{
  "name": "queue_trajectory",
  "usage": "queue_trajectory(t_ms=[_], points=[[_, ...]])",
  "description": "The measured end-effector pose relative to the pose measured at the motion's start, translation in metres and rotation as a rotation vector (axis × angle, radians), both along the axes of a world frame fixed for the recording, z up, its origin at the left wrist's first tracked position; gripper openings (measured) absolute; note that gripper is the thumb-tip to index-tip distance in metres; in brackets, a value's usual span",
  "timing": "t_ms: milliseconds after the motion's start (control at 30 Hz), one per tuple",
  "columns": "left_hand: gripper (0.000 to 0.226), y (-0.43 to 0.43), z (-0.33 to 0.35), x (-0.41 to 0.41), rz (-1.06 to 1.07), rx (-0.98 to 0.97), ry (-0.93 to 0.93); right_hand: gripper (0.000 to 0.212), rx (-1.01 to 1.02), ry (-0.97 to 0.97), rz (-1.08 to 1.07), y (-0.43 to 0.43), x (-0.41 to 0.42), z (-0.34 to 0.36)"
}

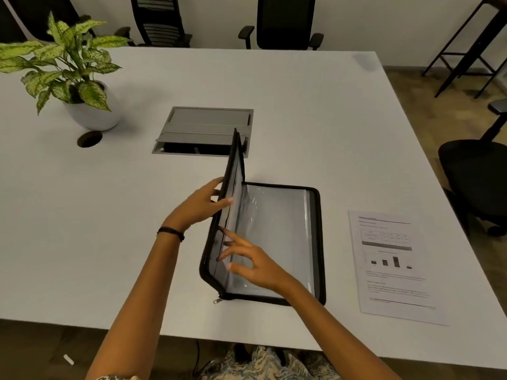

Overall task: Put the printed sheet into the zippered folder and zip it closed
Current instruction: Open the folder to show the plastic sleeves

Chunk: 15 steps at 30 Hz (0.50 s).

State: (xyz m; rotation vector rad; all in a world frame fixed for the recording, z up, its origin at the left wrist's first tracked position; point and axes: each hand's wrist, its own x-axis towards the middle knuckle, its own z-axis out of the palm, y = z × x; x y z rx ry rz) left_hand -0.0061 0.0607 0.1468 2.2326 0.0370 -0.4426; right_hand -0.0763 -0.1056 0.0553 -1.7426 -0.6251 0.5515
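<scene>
Nearest the camera, the right hand (pixel 255 267) reaches over the near half of the black-trimmed zippered folder of translucent grey plastic (pixel 282 231), which lies unzipped on the white tabletop (pixel 109 242). Its fingers (pixel 236 238) are straight and spread, with the tips touching the inner face of the raised cover; they grasp nothing. The left hand (pixel 203 207) pinches that cover's free edge, thumb on the inner side and fingers behind, and holds it close to upright. The lower half lies flat, with a clear pocket showing. The small metal zip pull (pixel 217 300) rests at the near left corner. The white printed sheet with a table and bar chart (pixel 392 264) lies flat on the tabletop to the right of the folder, apart from it and untouched.

Assessment: the opening step is in hand, and the sheet is not yet loaded. The next move calls for the right hand to leave the cover, take up the sheet and slide it inside while the left props the cover. Zipping comes last.
</scene>
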Motion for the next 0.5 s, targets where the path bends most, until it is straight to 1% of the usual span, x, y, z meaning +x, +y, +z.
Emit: queue_trajectory(t_ms=[133, 267, 333, 400, 500], points=[[0.052, 0.02, -0.004, -0.004, 0.107, 0.165, -0.094, 0.021, -0.08, -0.029, 0.066, 0.005, -0.006, -0.015], [0.049, 0.047, -0.011, -0.006, 0.177, 0.274, -0.094, 0.027, -0.215, 0.002, -0.039, -0.016, -0.01, -0.046], [0.048, 0.062, -0.016, -0.008, 0.219, 0.338, -0.098, 0.036, -0.302, 0.009, -0.096, -0.033, -0.01, -0.061], [0.043, 0.076, -0.022, -0.011, 0.252, 0.434, -0.123, 0.055, -0.388, 0.005, -0.133, -0.049, -0.009, -0.075], [0.028, 0.091, -0.038, -0.016, 0.281, 0.61, -0.183, 0.099, -0.5, -0.015, -0.217, -0.068, -0.005, -0.097]])
